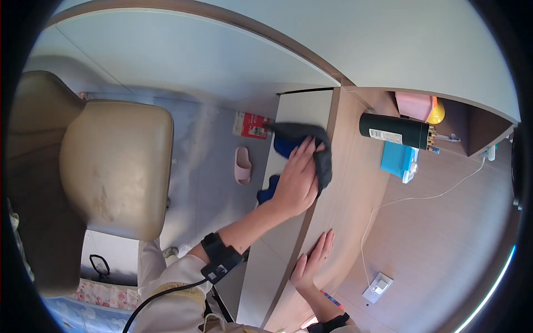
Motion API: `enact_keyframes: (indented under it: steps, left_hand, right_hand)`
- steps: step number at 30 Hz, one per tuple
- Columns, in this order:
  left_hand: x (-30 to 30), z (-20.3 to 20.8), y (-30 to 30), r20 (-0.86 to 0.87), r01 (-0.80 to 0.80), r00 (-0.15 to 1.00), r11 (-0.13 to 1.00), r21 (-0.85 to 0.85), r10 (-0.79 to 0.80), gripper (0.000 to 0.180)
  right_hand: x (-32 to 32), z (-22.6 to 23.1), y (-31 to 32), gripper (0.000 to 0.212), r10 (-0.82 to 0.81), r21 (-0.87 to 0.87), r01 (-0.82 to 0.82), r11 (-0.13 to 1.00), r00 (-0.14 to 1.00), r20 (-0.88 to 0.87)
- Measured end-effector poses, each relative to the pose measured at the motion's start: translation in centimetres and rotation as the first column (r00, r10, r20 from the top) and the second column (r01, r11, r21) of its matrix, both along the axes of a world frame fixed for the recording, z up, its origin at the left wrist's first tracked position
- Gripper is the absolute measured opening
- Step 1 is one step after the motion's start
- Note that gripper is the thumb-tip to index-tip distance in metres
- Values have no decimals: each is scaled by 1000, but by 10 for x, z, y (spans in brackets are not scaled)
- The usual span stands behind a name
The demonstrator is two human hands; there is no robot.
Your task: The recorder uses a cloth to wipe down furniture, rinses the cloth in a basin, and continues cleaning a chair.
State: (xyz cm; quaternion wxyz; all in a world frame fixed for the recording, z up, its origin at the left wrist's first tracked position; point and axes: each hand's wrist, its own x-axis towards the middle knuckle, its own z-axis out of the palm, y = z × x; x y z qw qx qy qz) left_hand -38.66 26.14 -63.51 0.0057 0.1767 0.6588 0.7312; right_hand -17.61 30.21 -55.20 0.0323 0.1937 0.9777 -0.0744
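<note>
My left hand (298, 180) presses a dark grey and blue cloth (323, 169) against the desk's front edge and pale front panel. Its fingers lie close together over the cloth, and a blue part of it hangs out beside the wrist. Farther down the same wood-coloured desk (352, 161), my right hand (315, 261) lies flat on the top with its fingers stretched out, holding nothing. Black bands with a cable sit on my left forearm; another black band wraps my right wrist.
A dark cylindrical pen holder (383, 126) lies tipped over beside a blue box (394, 158). A white cable runs to a wall socket (379, 287). To the left are a tan chair (119, 166), a pink slipper (242, 166) and a red-and-white box (251, 125).
</note>
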Motion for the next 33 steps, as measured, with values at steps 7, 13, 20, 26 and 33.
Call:
enact_keyframes:
  steps: [7,13,20,26,33]
  left_hand:
    - [-73,24,34,5,-156,987,975,-155,159,52]
    - [-85,27,49,215,-156,958,973,-170,191,52]
    - [-81,47,46,116,-163,975,963,-214,191,56]
    - [-88,57,46,-69,-142,989,945,-293,127,62]
    - [-71,31,33,210,-16,976,983,-185,55,59]
  right_hand:
    - [-3,1,0,68,3,-8,-3,1000,1000,18]
    - [-3,3,3,67,-8,-6,8,1000,1000,13]
    - [-4,4,-1,70,-28,3,28,1000,999,25]
    - [-4,6,-1,68,-27,18,27,999,1000,4]
    - [-4,8,1,67,-23,53,22,998,999,24]
